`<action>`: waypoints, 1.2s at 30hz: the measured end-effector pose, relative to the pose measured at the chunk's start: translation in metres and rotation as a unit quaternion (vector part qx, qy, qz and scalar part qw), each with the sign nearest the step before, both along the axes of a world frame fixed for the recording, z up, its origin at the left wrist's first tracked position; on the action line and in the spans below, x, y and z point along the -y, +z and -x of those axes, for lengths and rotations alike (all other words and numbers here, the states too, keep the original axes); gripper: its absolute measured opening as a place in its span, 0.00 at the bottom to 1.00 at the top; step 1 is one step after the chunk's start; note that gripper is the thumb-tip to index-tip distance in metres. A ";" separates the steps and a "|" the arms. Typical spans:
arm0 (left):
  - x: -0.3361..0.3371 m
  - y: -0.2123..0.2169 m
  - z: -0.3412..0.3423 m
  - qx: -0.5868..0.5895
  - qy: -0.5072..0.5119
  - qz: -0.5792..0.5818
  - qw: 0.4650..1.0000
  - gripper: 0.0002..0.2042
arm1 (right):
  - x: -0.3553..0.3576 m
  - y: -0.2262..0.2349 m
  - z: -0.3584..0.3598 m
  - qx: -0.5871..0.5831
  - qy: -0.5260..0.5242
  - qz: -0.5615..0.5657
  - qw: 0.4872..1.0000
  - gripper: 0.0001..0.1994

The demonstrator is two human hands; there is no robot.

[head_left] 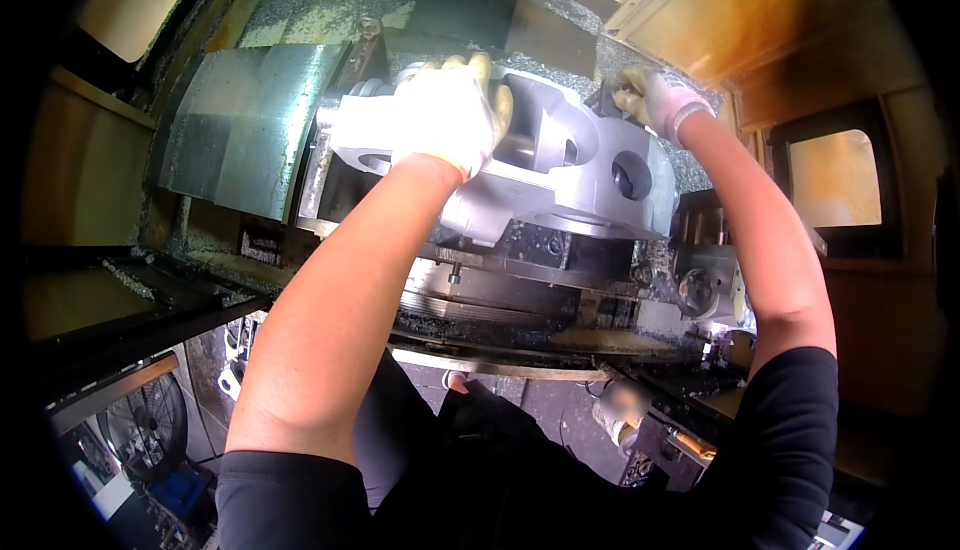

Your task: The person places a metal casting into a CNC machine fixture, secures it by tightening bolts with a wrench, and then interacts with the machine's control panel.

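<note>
A large pale grey metal casting (590, 175) with round openings sits on a dark machine fixture (540, 247). My left hand (450, 115), in a white work glove, lies over the casting's left part with its fingers bent around an upper edge; the glare hides some of the grip. Beyond the casting's far right end is my right hand (655, 100), also gloved. Its fingers are curled next to a small dark metal piece (606, 100), and what they hold is hidden.
Metal chips (290, 10) cover the machine's inside. A sloped steel cover (245, 125) stands left of the casting. At the right is a round metal fitting (697, 292). Rusty panels (790, 20) wall the far right, and a bicycle wheel (145, 425) shows at lower left.
</note>
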State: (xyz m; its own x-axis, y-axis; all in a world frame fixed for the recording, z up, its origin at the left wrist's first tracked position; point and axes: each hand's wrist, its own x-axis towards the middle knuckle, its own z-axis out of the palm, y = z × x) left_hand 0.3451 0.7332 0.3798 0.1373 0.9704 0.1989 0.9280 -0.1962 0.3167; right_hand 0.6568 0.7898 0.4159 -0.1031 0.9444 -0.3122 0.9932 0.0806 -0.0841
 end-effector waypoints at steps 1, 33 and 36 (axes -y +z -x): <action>0.000 -0.002 0.002 -0.002 0.006 -0.005 1.000 0.21 | -0.002 0.011 0.018 0.051 -0.037 0.040 0.997 0.34; 0.002 -0.004 0.006 0.005 0.010 -0.012 1.000 0.21 | -0.020 0.006 0.025 0.055 -0.135 0.016 0.989 0.35; 0.001 -0.002 0.007 0.003 0.006 -0.004 1.000 0.21 | -0.018 0.006 0.035 -0.013 -0.195 0.038 0.980 0.33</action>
